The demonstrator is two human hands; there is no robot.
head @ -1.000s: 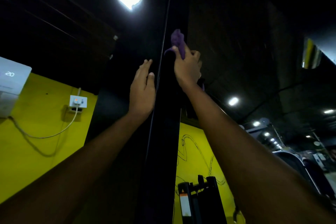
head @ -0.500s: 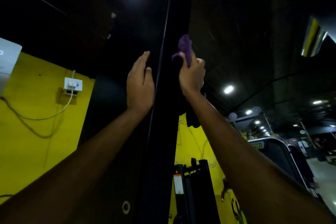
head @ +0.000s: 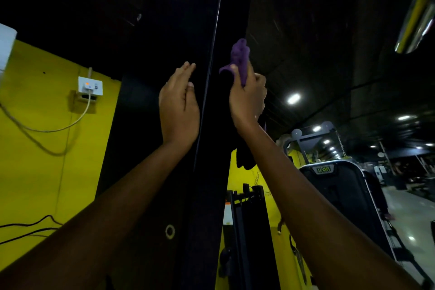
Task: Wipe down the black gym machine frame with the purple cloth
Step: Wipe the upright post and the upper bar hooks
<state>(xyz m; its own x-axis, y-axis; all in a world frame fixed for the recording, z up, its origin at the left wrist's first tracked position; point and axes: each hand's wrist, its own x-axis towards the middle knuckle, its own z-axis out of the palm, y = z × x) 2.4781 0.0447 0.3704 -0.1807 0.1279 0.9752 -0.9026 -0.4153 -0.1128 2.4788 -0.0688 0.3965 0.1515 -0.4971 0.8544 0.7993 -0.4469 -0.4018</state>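
Note:
A tall black upright of the gym machine frame (head: pixel 211 172) runs up the middle of the view. My right hand (head: pixel 247 99) grips a bunched purple cloth (head: pixel 240 59) and holds it against the right side of the upright, above head height. A dark end of the cloth hangs down behind my right wrist. My left hand (head: pixel 179 106) lies flat with straight fingers against the left face of the frame, level with the right hand.
A yellow wall (head: pixel 47 148) stands to the left with a white socket (head: pixel 90 86) and a hanging cable. A black weight stack (head: pixel 247 231) is behind the upright on the right. Another machine with a padded seat (head: pixel 341 183) stands further right.
Both hands have slid down the upright a little, the right one carrying the cloth along the frame. My view has tilted downward, and the ceiling lamp has left the top edge.

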